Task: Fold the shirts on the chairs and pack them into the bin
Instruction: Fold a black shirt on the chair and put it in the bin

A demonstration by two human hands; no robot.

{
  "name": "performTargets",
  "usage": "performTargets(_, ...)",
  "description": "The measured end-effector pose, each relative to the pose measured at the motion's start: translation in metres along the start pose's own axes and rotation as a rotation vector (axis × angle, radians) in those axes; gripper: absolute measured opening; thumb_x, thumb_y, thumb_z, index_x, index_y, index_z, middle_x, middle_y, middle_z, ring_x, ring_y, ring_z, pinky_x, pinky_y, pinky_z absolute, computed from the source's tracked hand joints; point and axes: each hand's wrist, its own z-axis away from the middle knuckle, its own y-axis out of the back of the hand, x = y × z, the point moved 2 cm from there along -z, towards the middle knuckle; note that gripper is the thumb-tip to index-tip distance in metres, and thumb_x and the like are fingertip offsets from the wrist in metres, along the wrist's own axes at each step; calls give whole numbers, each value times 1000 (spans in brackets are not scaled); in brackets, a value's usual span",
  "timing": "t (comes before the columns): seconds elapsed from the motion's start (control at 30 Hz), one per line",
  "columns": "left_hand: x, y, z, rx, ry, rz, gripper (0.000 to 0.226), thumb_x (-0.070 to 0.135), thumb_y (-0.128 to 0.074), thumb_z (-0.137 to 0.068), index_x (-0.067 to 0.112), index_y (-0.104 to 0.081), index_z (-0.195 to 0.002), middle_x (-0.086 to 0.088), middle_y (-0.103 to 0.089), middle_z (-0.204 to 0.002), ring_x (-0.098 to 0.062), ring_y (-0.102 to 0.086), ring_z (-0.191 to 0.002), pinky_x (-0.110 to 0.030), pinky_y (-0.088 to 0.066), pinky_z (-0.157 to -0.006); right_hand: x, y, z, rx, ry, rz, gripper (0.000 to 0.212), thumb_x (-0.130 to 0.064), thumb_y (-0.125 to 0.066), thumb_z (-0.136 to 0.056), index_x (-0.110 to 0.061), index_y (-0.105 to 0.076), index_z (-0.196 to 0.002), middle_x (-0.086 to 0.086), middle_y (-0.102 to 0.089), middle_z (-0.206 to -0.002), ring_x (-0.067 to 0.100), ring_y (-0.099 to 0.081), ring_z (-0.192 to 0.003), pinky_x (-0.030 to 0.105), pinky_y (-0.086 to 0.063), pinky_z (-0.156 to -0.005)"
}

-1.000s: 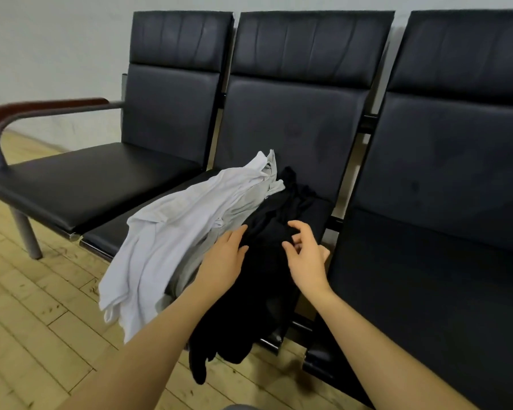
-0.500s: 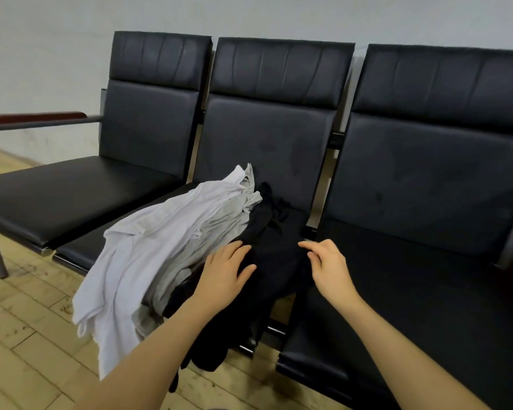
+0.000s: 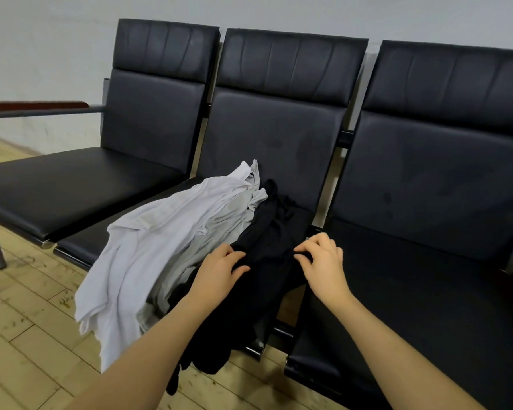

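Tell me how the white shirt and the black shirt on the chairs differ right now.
The white shirt lies untouched at the left of the pile; the black shirt is pinched by both the left hand and right hand. White lies on the left, black nearer the right chair. Both are unfolded and hang over the middle seat's front edge.

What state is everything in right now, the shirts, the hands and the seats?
Black shirt: crumpled, unfolded, pinched by both hands.
White shirt: unfolded, draped over the seat edge.
Grey shirt: unfolded, between the other two.
Left hand: gripping black fabric.
Right hand: pinching black fabric.
Middle seat: holds all the shirts.
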Motion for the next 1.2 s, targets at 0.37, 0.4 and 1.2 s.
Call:
performTargets(0.37, 6, 19, -10, 178, 181, 166, 9, 17, -56, -94, 10, -59, -87, 2, -50, -88, -17, -52, -81, -28, -42, -75, -19, 17, -12, 22, -85, -186, 7, -21, -62, -91, -27, -64, -89, -15, -60, -93, 3, -54, -87, 27, -24, -95)
performTargets(0.4, 10, 27, -16, 190, 221, 218, 11, 18, -53, -95, 12, -55, -86, 3, -52, -85, -17, -52, -80, -27, -40, -72, -23, 18, -17, 30, -103, -226, 8, -21, -62, -91, -28, -64, -89, -15, -62, -92, 3, -56, -85, 31, -28, -100)
performTargets(1.2, 154, 155, -139, 731, -500, -20, 29, 34, -52, -86, 15, -74, -85, 5, -60, -62, -18, -56, -56, -30, -39, -58, -51, 195, -84, 565, -51, -516, 9, -12, -60, -91, -17, -67, -94, 1, -64, -98, 4, -58, -88, 12, -45, -78)
